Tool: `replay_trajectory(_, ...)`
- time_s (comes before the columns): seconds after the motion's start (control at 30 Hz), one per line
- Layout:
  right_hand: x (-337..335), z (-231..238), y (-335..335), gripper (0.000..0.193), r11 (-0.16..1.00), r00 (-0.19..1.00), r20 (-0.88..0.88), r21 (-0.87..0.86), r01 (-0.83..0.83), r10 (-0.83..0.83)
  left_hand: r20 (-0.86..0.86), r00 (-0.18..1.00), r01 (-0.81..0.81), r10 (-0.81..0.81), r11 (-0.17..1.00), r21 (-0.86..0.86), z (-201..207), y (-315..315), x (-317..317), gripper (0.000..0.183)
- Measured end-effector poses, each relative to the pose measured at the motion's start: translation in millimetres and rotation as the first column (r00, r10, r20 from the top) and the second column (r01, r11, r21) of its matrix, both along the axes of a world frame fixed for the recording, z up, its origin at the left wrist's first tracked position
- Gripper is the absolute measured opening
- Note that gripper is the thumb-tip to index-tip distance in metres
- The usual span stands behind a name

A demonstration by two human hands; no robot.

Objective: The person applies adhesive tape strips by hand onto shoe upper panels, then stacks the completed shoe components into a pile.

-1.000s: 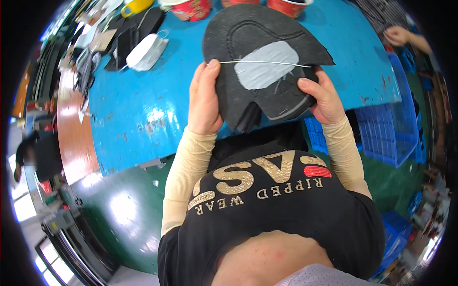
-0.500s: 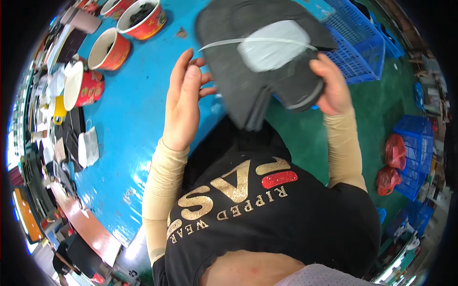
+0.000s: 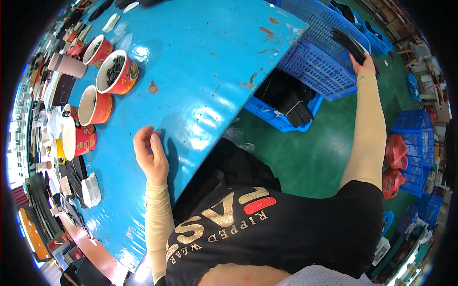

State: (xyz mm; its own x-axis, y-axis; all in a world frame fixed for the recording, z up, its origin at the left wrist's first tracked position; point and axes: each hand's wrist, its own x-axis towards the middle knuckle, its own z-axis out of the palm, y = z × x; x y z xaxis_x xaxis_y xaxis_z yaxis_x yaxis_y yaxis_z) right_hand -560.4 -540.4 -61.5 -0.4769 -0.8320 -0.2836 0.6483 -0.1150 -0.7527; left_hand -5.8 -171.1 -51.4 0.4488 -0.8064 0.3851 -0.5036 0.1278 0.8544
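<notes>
At the upper right, my right hand (image 3: pixel 364 66) is closed round the near end of a stack of black flat pieces (image 3: pixel 347 44). The stack lies over the opening of a tall blue plastic crate (image 3: pixel 317 66), and its far end is at the crate's inside. My left hand (image 3: pixel 151 157) is above the blue table (image 3: pixel 195 71), palm up, fingers loosely bent and apart, with nothing in it. Below the tall crate, a lower blue crate (image 3: pixel 272 116) holds more black pieces, among them a bundle (image 3: pixel 298 112) tied with a pale band.
Several red paper tubs (image 3: pixel 128 78), some with black bits inside, line the table's left side near a pink cup (image 3: pixel 68 65). A white face mask (image 3: pixel 90 189) lies closer. On the green floor (image 3: pixel 315 157), right, are a blue crate (image 3: pixel 415 143) and red bags (image 3: pixel 395 151).
The black stack with the pale band round it has gone from in front of me to the tall crate in my right hand. My left hand has dropped back, away from it.
</notes>
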Motion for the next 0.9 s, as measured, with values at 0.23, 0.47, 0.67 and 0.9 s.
replay_trajectory(0.23, -5.7, -59.7, -6.8, 0.063, 0.854, 0.633, -0.766, 0.402, 0.331, 0.116, 0.256, 0.966, -0.065, 0.028, 0.989, 0.136, 10.6, -7.5, -9.7, 0.019)
replay_trajectory(0.47, 72.9, -57.2, 52.9, 0.054, 0.937, -0.749, -0.577, 0.303, 0.174, 0.326, 0.392, 0.920, -0.091, 0.021, 0.983, 0.160, 19.4, -10.5, -13.1, 0.022)
replay_trajectory(0.67, 26.2, -106.4, 16.2, 0.045, 0.844, -0.505, -0.676, 0.450, 0.293, 0.536, 0.363, 0.931, -0.086, 0.032, 0.987, 0.134, 16.7, -15.9, -21.2, 0.024)
replay_trajectory(0.9, 29.6, -111.8, 13.7, 0.017, 0.933, -0.404, -0.848, 0.258, 0.250, 0.342, 0.362, 0.932, -0.046, 0.000, 0.992, 0.118, 21.7, -14.3, -18.4, 0.023)
